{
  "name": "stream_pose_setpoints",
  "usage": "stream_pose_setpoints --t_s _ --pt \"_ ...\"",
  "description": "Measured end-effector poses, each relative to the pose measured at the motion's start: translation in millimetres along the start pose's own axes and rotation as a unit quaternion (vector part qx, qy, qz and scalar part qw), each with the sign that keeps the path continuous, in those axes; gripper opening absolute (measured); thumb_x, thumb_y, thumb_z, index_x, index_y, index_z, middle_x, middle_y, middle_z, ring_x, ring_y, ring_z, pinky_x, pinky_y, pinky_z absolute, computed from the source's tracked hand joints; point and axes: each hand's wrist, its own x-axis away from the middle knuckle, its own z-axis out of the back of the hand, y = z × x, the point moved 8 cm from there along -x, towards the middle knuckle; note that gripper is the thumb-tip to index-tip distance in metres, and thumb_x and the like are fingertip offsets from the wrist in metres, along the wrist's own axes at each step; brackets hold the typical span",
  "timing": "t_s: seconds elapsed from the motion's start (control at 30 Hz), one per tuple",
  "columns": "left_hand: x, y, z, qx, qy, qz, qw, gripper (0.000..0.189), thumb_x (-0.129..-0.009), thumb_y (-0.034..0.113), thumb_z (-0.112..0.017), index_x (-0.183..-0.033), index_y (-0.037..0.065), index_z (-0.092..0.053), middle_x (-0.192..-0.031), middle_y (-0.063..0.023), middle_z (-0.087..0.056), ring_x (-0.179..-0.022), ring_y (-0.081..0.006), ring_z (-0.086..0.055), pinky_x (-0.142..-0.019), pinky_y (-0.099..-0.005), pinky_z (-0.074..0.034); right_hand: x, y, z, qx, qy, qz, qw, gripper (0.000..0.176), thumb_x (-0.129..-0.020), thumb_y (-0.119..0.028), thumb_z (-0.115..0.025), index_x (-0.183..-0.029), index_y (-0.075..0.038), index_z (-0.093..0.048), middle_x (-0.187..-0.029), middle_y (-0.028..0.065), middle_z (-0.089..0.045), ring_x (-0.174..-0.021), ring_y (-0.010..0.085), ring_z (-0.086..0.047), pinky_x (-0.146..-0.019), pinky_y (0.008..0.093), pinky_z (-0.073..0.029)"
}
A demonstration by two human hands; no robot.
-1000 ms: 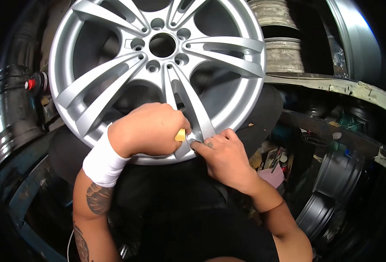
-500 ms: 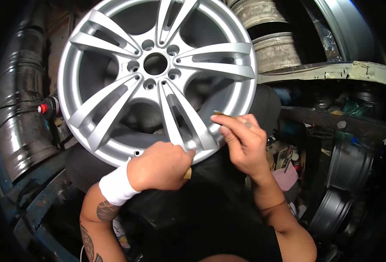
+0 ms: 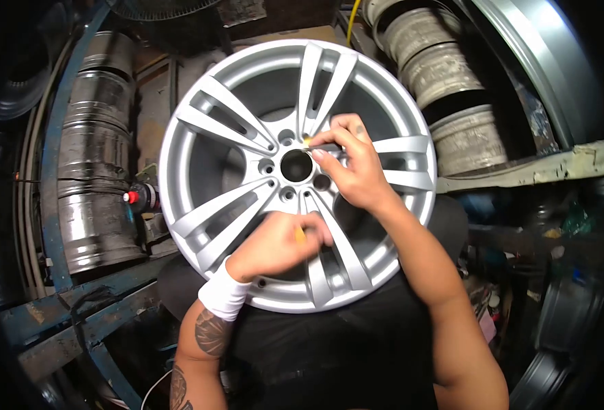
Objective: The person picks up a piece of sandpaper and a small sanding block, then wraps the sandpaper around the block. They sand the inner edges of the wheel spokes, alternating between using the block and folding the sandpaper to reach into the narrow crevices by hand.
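A silver alloy wheel [image 3: 411,82] with paired spokes lies face up across the person's lap. Over its lower spokes, my left hand [image 3: 278,242], with a white band at the wrist, is curled and motion-blurred around a yellow piece [image 3: 300,236]. My right hand [image 3: 356,167] reaches in from the right, thumb and fingers pinched together on a small thin strip [image 3: 307,142] with a yellowish tip, just above the centre hole. The fingertips hide part of the hub, and the strip's exact shape is too small to tell.
Stacked metal rims [image 3: 97,164] stand at the left behind a blue metal frame [image 3: 54,225]. A bottle with a red cap [image 3: 132,197] is beside them. More dusty rims [image 3: 462,137] sit on a shelf edge [image 3: 541,174] at the right. A fan-like grille [image 3: 158,8] is at the top.
The view has shifted, so the wheel appears lower and farther right. My right hand has moved from the wheel's lower right rim to the hub. My left hand has moved from the lower rim onto the spokes.
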Motion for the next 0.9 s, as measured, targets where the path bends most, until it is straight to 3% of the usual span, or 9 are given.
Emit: stream_pose_setpoints --t_s 0.03,0.07,0.13,0.2,0.33,0.43,0.63,0.8,0.9 --pt "-4.6 -7.3 20.9 0.022 0.098 0.027 0.995 0.016 -0.099 0.013 -0.069 -0.11 0.004 -0.077 -0.078 -0.0014 -0.069 -0.069 -0.0089 -0.063 -0.067 -0.0278 -0.052 1.6 1.0 0.4 -0.058 0.023 -0.024 0.998 0.02 -0.092 -0.011 -0.078 -0.11 -0.003 -0.077 -0.108 0.0122 -0.064 -0.105 0.025 -0.064 -0.095 0.0364 -0.051" --pt "-6.3 -14.3 40.5 0.043 0.195 0.05 0.979 0.018 -0.102 0.013 -0.069 -0.116 0.004 -0.076 -0.079 0.003 -0.066 -0.07 -0.0042 -0.058 -0.064 -0.0232 -0.048 7.5 8.6 -3.5 -0.137 0.024 -0.06 0.988 0.018 -0.098 -0.013 -0.077 -0.112 -0.002 -0.076 -0.103 0.007 -0.067 -0.102 0.0194 -0.065 -0.095 0.0339 -0.052" --pt "-10.5 -13.4 48.8 0.144 0.24 0.007 0.96 0.039 -0.104 0.021 -0.077 -0.139 0.007 -0.068 -0.096 0.0047 -0.067 -0.075 -0.0017 -0.059 -0.063 -0.0189 -0.049 24.2 23.7 -23.5 -0.327 -0.035 -0.206 0.922 0.019 -0.104 -0.014 -0.074 -0.117 -0.001 -0.073 -0.107 0.0039 -0.07 -0.101 0.0124 -0.065 -0.093 0.0295 -0.052" --pt "-12.5 -9.3 43.2 0.166 0.249 -0.027 0.954 0.045 -0.101 0.021 -0.081 -0.141 0.005 -0.068 -0.099 0.0018 -0.068 -0.076 -0.0031 -0.061 -0.064 -0.0204 -0.052 31.1 25.3 -35.4 -0.427 -0.053 -0.22 0.875 0.019 -0.106 -0.013 -0.073 -0.12 -0.002 -0.067 -0.109 0.0024 -0.069 -0.102 0.0075 -0.065 -0.092 0.025 -0.052" --pt "-1.7 -22.3 33.1 0.216 0.285 -0.045 0.933 0.024 -0.099 0.016 -0.084 -0.112 0.002 -0.069 -0.101 -0.0042 -0.071 -0.078 -0.0068 -0.065 -0.068 -0.0238 -0.056 37.3 24.2 -42.1 -0.467 -0.06 -0.25 0.846 0.021 -0.103 -0.009 -0.075 -0.121 -0.002 -0.066 -0.108 0.0013 -0.068 -0.101 0.0071 -0.064 -0.091 0.0251 -0.052" --pt "0.2 -25.5 43.2 0.216 0.294 -0.031 0.93 0.019 -0.099 0.012 -0.083 -0.103 0.003 -0.066 -0.101 -0.0046 -0.071 -0.078 -0.0079 -0.066 -0.07 -0.0241 -0.057 35.6 14.8 -37.8 -0.483 -0.088 -0.276 0.826 0.027 -0.1 -0.007 -0.077 -0.124 -0.002 -0.066 -0.107 0.0005 -0.067 -0.098 0.0061 -0.062 -0.089 0.0247 -0.052" --pt "1.1 -14.6 50.2 0.171 0.228 0.004 0.959 0.018 -0.1 0.008 -0.079 -0.097 0.003 -0.063 -0.092 -0.003 -0.065 -0.069 -0.0078 -0.061 -0.064 -0.024 -0.054 48.5 19.5 -36.5 -0.372 -0.232 -0.315 0.842 0.021 -0.097 -0.006 -0.078 -0.116 0.0 -0.072 -0.089 -0.0027 -0.067 -0.082 0.0055 -0.062 -0.076 0.0211 -0.05" --pt "1.8 -17.8 51.7 0.202 0.19 0.028 0.96 0.018 -0.101 0.012 -0.079 -0.101 0.005 -0.062 -0.088 -0.0024 -0.063 -0.065 -0.0082 -0.059 -0.059 -0.0224 -0.049 50.9 27.3 -31.9 -0.48 -0.201 -0.374 0.768 0.022 -0.099 -0.01 -0.078 -0.118 -0.001 -0.071 -0.101 0.0026 -0.075 -0.089 0.008 -0.07 -0.08 0.0239 -0.055" --pt "3.3 -14.8 49.0 0.228 0.186 0.043 0.955 0.02 -0.103 0.016 -0.077 -0.106 0.005 -0.061 -0.089 -0.0037 -0.064 -0.066 -0.0094 -0.061 -0.064 -0.0234 -0.051 49.5 25.7 -29.3 -0.512 -0.183 -0.395 0.741 0.024 -0.1 -0.012 -0.078 -0.119 -0.001 -0.068 -0.105 0.0052 -0.078 -0.091 0.0105 -0.074 -0.083 0.0268 -0.061"
